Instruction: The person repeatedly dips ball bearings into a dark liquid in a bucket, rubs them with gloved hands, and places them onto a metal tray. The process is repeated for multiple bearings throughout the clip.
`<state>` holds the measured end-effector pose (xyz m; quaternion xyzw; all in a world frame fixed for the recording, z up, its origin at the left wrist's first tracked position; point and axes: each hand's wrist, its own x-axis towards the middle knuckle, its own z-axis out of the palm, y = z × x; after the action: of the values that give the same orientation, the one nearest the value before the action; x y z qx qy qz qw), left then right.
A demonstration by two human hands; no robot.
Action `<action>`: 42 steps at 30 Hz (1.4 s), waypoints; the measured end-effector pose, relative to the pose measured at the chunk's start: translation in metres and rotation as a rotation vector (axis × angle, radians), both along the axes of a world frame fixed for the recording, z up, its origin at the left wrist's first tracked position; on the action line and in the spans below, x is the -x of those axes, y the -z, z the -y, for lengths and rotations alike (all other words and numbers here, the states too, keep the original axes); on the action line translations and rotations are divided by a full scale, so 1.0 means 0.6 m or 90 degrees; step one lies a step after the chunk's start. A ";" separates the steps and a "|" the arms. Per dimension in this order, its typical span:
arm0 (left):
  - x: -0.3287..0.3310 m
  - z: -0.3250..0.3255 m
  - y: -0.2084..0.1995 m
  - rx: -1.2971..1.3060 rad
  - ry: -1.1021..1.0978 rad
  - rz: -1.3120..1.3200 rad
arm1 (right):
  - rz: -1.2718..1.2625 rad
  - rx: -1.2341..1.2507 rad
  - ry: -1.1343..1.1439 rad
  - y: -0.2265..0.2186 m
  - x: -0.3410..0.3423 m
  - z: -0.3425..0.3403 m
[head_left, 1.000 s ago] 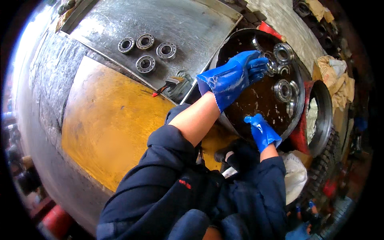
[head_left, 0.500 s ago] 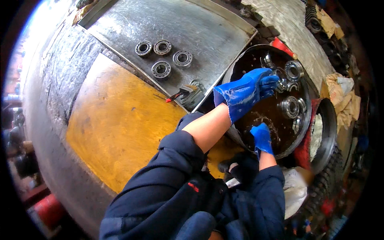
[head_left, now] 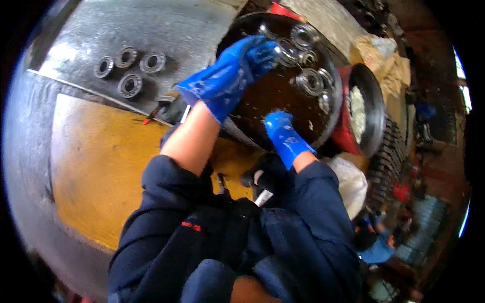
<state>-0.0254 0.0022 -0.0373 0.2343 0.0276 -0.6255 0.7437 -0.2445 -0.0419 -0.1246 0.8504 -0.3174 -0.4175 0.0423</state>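
Observation:
My left hand (head_left: 240,65), in a long blue rubber glove, reaches over a round metal tub (head_left: 331,118) of dark brown liquid. Its fingers are stretched out, their tips beside a shiny ring bearing (head_left: 287,53). My right hand (head_left: 284,134), gloved in the same blue, is low at the tub's near side. Its fingers dip into the liquid and are hidden. Along the far and right side of the tub lie several bearings, among them a larger one (head_left: 304,37) and another (head_left: 309,82), partly in the liquid.
On the metal tray (head_left: 187,30) at left stand several bearings (head_left: 130,85), with a paintbrush (head_left: 164,107) at its near corner. A yellow sheet (head_left: 96,166) lies in front. Right of the tub are a red drum (head_left: 344,129), a white sack (head_left: 348,179) and crumpled brown paper (head_left: 386,65).
The whole view has shifted, so the tub and tray appear farther left and higher. My left fingertips have drawn slightly left from the bearings. My right hand stays low in the tub.

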 end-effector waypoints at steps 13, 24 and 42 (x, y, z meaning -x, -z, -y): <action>-0.007 -0.007 0.016 0.034 -0.006 0.023 | 0.271 0.003 0.205 0.069 0.073 0.022; 0.015 0.013 -0.006 0.079 0.034 0.080 | 0.350 -0.024 0.393 0.079 0.142 0.067; -0.001 -0.010 0.002 0.057 -0.010 0.077 | 0.313 -0.025 0.281 0.052 0.083 0.026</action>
<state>-0.0250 0.0084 -0.0383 0.2380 -0.0438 -0.6050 0.7586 -0.2943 -0.0576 -0.1558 0.8371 -0.4865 -0.2048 -0.1432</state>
